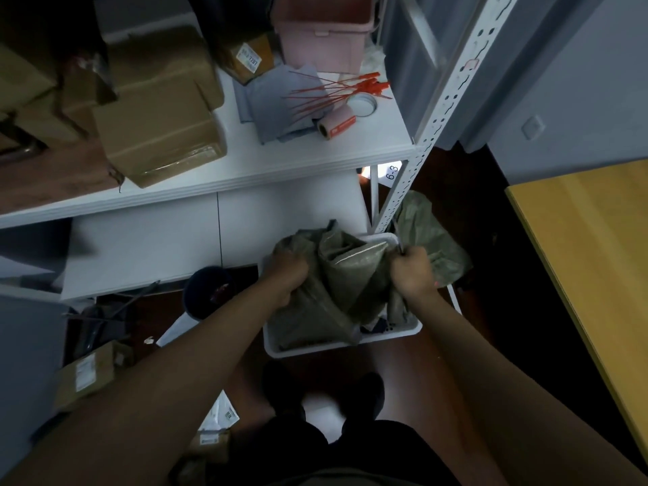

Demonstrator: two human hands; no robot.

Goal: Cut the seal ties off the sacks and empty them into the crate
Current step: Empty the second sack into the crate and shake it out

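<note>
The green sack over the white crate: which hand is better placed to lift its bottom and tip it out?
Probably the left hand: it grips the sack low over the crate. The right hand also holds a thin tool.

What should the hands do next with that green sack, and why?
Probably lift and tip the green sack so it empties. Both the left hand and the right hand already grip it right over the white crate, and it looks bunched, perhaps with things still inside.

Bare forearms, dark shorts [350,447], dark shoes [368,391]
</note>
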